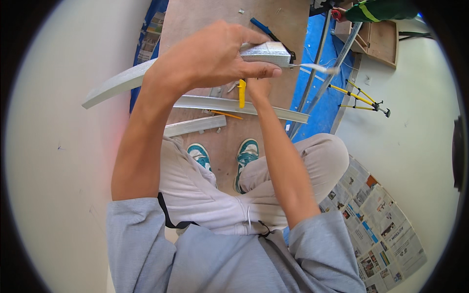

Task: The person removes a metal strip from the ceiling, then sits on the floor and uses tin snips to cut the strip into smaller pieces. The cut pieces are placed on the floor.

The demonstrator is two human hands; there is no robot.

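My left hand (210,56) is closed around a silver metal channel (117,83), its thumb along the near side close to the cut end. The channel slants down to the left past my wrist. A thin, bent metal strip (317,67) sticks out to the right of that end. Below and behind it is my right hand (259,87), its fingers hidden by my left hand. Beside it shows a yellow handle-like piece (242,94); whether my right hand grips it cannot be seen. Under both hands, another metal channel (278,112) lies across the board.
A shorter channel (195,126) and an orange pencil (227,115) lie before my shoes. A blue-handled tool (264,27) rests farther off. Rightward are long metal rails (325,73) on blue sheeting, a yellow tripod (361,95), a wooden box (383,44) and another person's green sleeve (386,10).
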